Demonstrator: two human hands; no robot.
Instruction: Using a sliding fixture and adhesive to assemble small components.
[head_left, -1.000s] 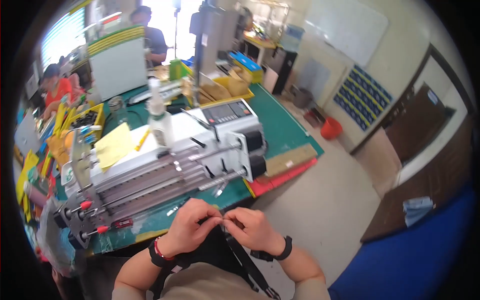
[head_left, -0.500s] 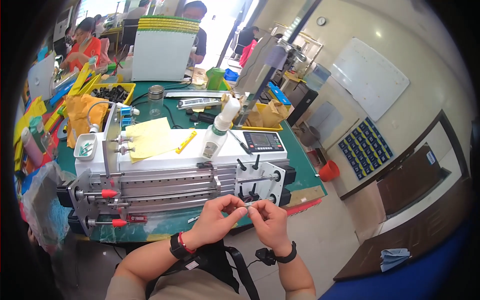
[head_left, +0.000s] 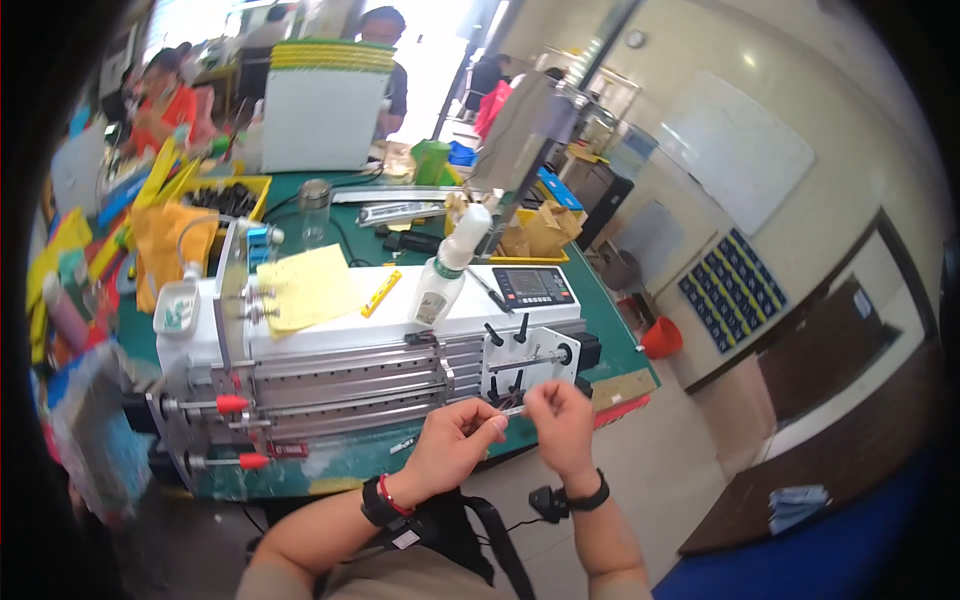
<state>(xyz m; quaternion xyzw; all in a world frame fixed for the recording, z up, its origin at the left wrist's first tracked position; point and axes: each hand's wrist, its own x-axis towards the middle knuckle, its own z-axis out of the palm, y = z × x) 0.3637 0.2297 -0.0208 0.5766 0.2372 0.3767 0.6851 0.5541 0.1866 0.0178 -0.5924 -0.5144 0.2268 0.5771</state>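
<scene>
My left hand is closed in a pinch on a small, thin whitish piece, too small to name. Close to its right, my right hand has thumb and fingers pressed together by the other end of that piece; whether it grips the piece too is hidden. Both hands are above the front edge of the bench. Just behind them lies a machine with long metal rails, red-tipped rods and a white end plate with black levers.
On the machine's white housing stand a spray bottle, a yellow paper sheet, a yellow strip and a control panel. A small white dish sits at left. Farther back are a glass jar and a yellow bin. Other people sit beyond.
My right hand has lifted and moved slightly right, away from my left hand, so the small whitish piece now shows between them. The whole view has shifted a little.
</scene>
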